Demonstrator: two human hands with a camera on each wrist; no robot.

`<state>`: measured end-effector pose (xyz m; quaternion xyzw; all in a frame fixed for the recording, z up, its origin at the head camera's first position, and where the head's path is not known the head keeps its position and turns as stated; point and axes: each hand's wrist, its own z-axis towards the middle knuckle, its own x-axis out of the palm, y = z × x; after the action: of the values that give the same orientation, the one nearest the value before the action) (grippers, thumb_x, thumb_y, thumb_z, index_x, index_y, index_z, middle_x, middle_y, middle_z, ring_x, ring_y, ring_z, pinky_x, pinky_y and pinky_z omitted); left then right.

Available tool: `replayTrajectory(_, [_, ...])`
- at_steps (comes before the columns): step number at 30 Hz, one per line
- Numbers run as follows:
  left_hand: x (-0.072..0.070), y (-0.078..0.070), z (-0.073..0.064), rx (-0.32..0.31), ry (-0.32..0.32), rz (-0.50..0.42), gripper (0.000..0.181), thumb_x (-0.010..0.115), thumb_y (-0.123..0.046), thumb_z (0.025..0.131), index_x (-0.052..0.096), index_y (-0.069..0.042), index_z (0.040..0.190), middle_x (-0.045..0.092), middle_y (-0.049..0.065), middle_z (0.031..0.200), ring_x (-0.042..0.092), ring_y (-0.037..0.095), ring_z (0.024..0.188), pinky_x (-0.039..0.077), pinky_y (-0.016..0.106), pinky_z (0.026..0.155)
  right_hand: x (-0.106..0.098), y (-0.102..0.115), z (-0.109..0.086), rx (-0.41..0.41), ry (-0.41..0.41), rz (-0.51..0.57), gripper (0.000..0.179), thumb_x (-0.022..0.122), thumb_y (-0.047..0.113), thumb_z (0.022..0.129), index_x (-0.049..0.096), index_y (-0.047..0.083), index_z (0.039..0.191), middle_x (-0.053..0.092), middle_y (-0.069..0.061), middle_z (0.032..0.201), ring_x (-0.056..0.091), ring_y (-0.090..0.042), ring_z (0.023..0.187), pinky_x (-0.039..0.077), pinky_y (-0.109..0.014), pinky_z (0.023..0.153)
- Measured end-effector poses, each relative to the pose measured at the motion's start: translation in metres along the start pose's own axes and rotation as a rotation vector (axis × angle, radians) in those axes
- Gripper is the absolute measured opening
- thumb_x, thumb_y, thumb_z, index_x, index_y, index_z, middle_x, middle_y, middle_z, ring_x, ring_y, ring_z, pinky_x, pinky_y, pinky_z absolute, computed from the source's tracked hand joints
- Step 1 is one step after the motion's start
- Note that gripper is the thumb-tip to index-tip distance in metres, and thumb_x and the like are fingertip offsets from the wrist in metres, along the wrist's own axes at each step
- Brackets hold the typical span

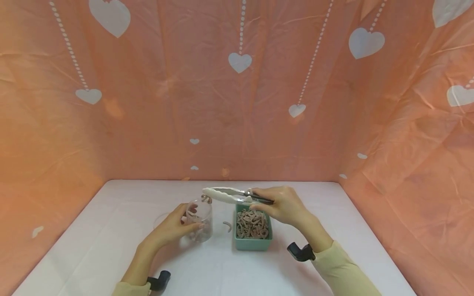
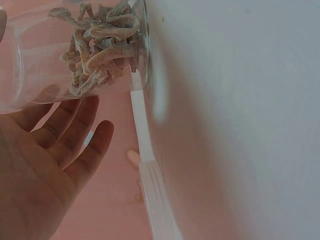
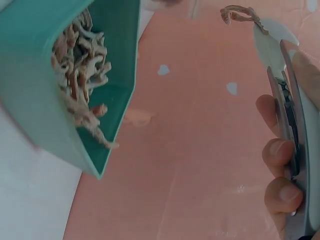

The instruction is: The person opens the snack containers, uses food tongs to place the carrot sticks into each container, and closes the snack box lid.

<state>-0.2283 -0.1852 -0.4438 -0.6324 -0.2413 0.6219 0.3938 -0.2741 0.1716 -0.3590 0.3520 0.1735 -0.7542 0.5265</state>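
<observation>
Head view: left hand (image 1: 173,227) wrapped round a clear jar (image 1: 206,225), thumb on the near side; right hand (image 1: 283,204) pinching tongs (image 1: 228,199), whose tips hold a small clump (image 1: 206,199) at the jar's right rim. Chief risk, I judge: the clump dangles by little, so a slack squeeze or a knock on the rim could drop it outside. One loose strip (image 1: 228,225) lies on the bench (image 1: 222,271) between jar and tub, which suggests how easily these stray. A hard nudge from the tongs might also tip the jar if my left grip loosens. Materials: jar smooth, transparent, round-walled; strips inside (image 2: 107,52) brown, wrinkled, bent into hooks, likely dry and prone to tangling. Tub (image 1: 253,245) green, rectangular, slick-looking, heaped with more strips (image 1: 252,224) to the right. Tongs' metal arms end in pale, scalloped heads.
</observation>
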Motion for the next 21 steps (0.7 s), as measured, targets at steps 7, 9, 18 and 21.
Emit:
replayTrajectory(7, [0.000,0.000,-0.002,-0.004,0.002,-0.020,0.067,0.083,-0.037,0.090,0.054,-0.003,0.140,0.058,0.016,0.136,0.063,0.027,0.108,0.053,0.046,0.091,0.012,0.008,0.007,0.017,0.067,-0.014,0.048,0.092,0.024,0.076,0.079,0.008,0.120,0.080,-0.005,0.096,0.067,-0.006,0.068,0.050,-0.023,0.057])
replayTrajectory(9, [0.000,-0.001,-0.003,-0.003,0.002,-0.018,0.067,0.083,-0.037,0.090,0.054,-0.004,0.140,0.057,0.016,0.136,0.063,0.028,0.109,0.053,0.047,0.092,0.015,0.009,0.008,0.018,0.088,-0.030,0.049,0.091,0.025,0.076,0.079,0.009,0.120,0.080,-0.005,0.098,0.070,-0.008,0.070,0.052,-0.026,0.058])
replayTrajectory(18, [0.000,0.000,-0.002,0.005,0.005,-0.024,0.067,0.083,-0.037,0.090,0.053,-0.007,0.142,0.059,0.014,0.130,0.062,0.027,0.109,0.053,0.044,0.090,0.026,0.013,0.009,0.049,0.189,-0.090,0.047,0.087,0.036,0.082,0.078,0.013,0.123,0.080,-0.004,0.105,0.076,-0.015,0.083,0.058,-0.034,0.066])
replayTrajectory(21, [0.000,0.001,-0.001,0.019,0.009,-0.025,0.065,0.083,-0.037,0.090,0.054,-0.007,0.139,0.059,0.013,0.128,0.061,0.025,0.106,0.052,0.043,0.089,0.027,0.015,0.008,0.091,0.233,-0.093,0.051,0.086,0.039,0.084,0.076,0.013,0.127,0.079,-0.003,0.108,0.076,-0.014,0.084,0.058,-0.033,0.067])
